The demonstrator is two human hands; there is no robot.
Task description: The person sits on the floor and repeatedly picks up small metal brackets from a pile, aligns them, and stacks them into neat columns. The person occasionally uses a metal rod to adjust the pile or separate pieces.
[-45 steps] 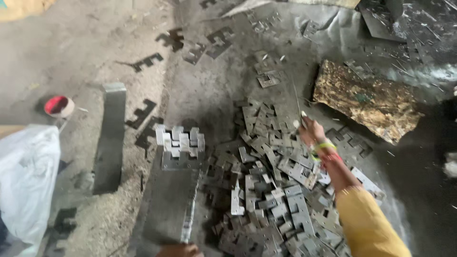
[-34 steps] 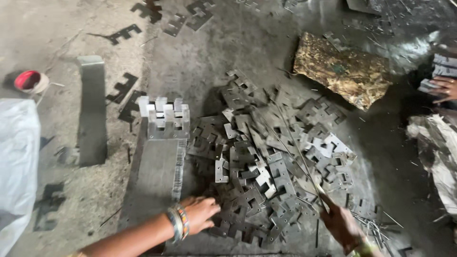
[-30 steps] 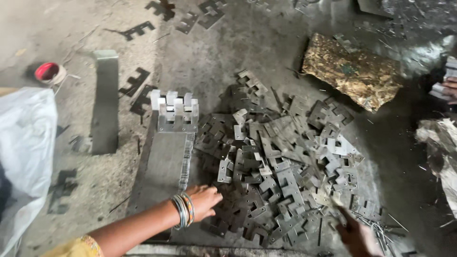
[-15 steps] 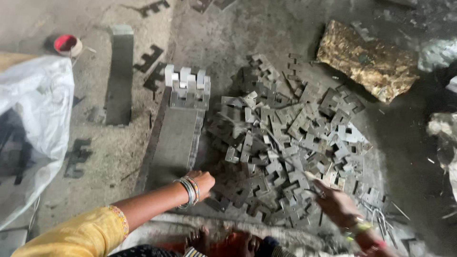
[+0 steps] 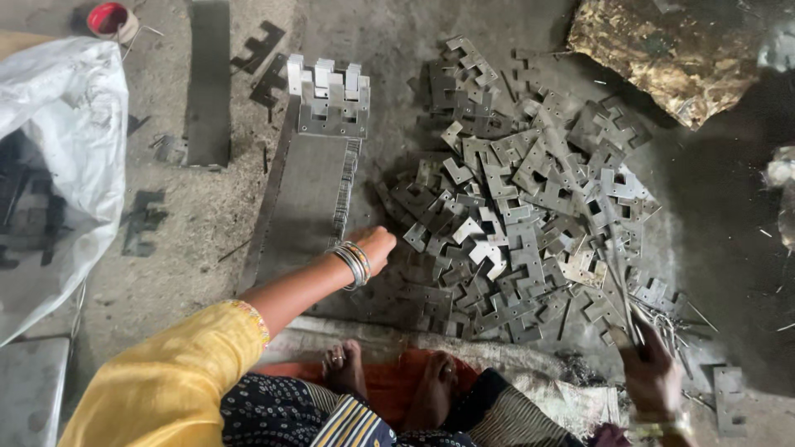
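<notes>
We see, largest first, the grey floor (image 5: 729, 215), then at ten o'clock a white sack (image 5: 58, 165), at one o'clock a brownish lump of scrap (image 5: 662, 50), and across the centre toward three o'clock the heap of notched metal plates (image 5: 530, 215). A long flat metal strip (image 5: 306, 199) runs from centre toward twelve, with a neat row of stacked plates (image 5: 331, 99) at its far end.

Compared with a moment ago, the left hand (image 5: 377, 247) has moved up off the floor edge to the heap's nine o'clock rim; that reads to us as reaching for another plate. It is curled, knuckles up, touching the nearest plates, though we cannot tell whether it grips one. The right hand (image 5: 654, 377), at five o'clock, has stayed low and is closed around a thin rod (image 5: 613, 265) that slants up across the heap toward one o'clock.

Smallest, a red cap (image 5: 108, 16) sits at eleven o'clock.
</notes>
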